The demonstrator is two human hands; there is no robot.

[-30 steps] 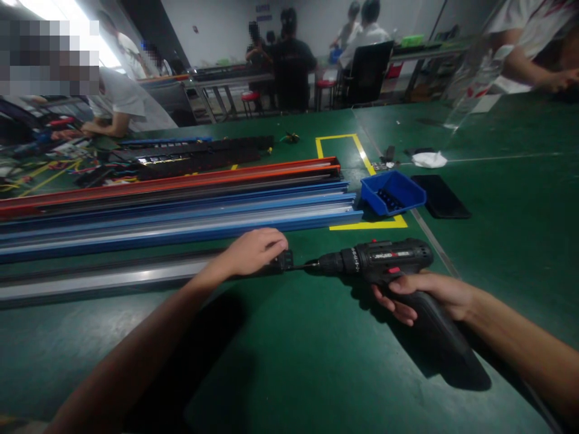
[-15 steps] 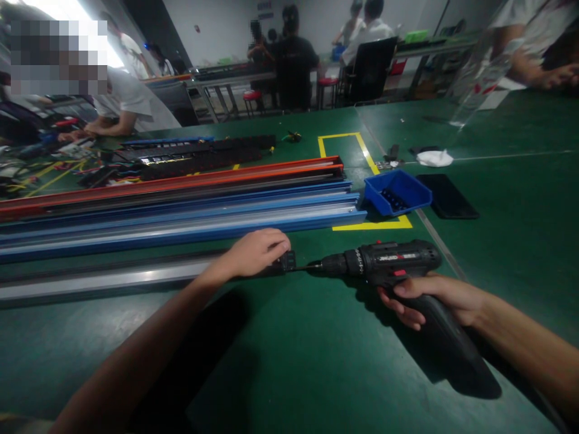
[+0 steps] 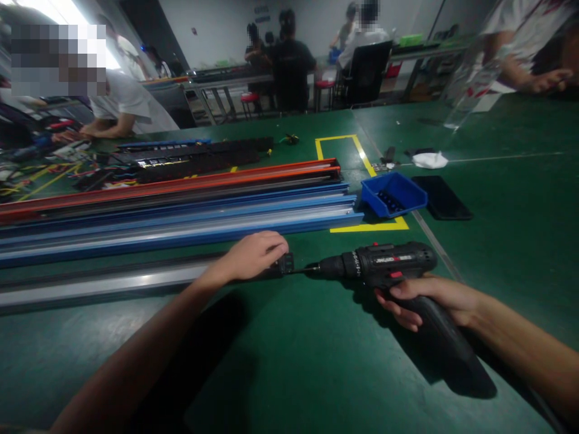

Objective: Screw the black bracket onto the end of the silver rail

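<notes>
Left hand (image 3: pixel 256 256) clamps the rail (image 3: pixel 113 283) end; right hand (image 3: pixel 429 295) grips the drill (image 3: pixel 389 265), bit against the rail. If the drill tilts, the bit might slip toward the left hand.

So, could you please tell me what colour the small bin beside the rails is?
Blue; the bin shows best in the head view.

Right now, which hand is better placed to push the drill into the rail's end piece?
Right. The right hand grips the drill, whose bit meets the black end piece; the left hand holds the rail.
</notes>
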